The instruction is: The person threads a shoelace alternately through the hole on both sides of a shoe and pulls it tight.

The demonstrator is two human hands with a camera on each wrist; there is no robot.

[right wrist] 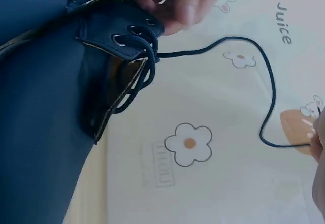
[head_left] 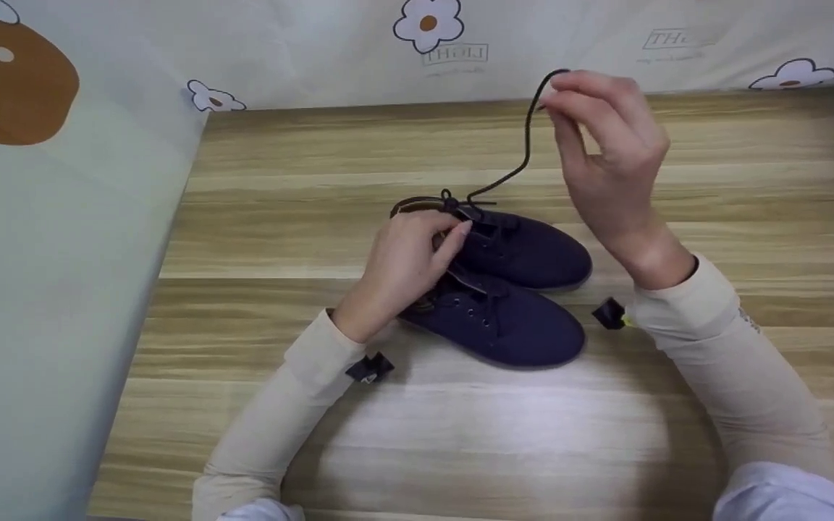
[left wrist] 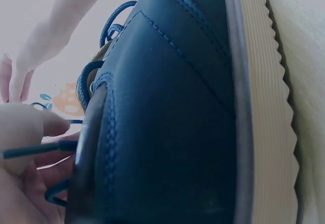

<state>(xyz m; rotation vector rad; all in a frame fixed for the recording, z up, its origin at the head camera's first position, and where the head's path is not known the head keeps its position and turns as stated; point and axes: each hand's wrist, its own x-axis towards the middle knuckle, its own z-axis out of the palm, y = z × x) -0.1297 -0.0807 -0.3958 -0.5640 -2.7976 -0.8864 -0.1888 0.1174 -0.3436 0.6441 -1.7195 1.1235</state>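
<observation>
Two dark navy lace-up shoes lie side by side, toes to the right in the head view: the far shoe (head_left: 544, 250) and the near shoe (head_left: 525, 333). At the far shoe's opening, my left hand (head_left: 410, 250) pinches the eyelet flap (right wrist: 144, 23) between thumb and fingers. Raised above and right of the shoes, my right hand (head_left: 612, 137) pinches the end of a dark shoelace (head_left: 528, 137). That lace runs down in a loose curve to the far shoe's top eyelets. Lace loops (right wrist: 147, 66) cross between the flaps in the right wrist view.
The shoes are on a wood-grain tabletop (head_left: 258, 239). Pale sheeting with printed flowers (head_left: 316, 51) borders its back and left side. Small black devices hang at both wrists, one by the left cuff (head_left: 370, 367) and another by the right (head_left: 609, 313).
</observation>
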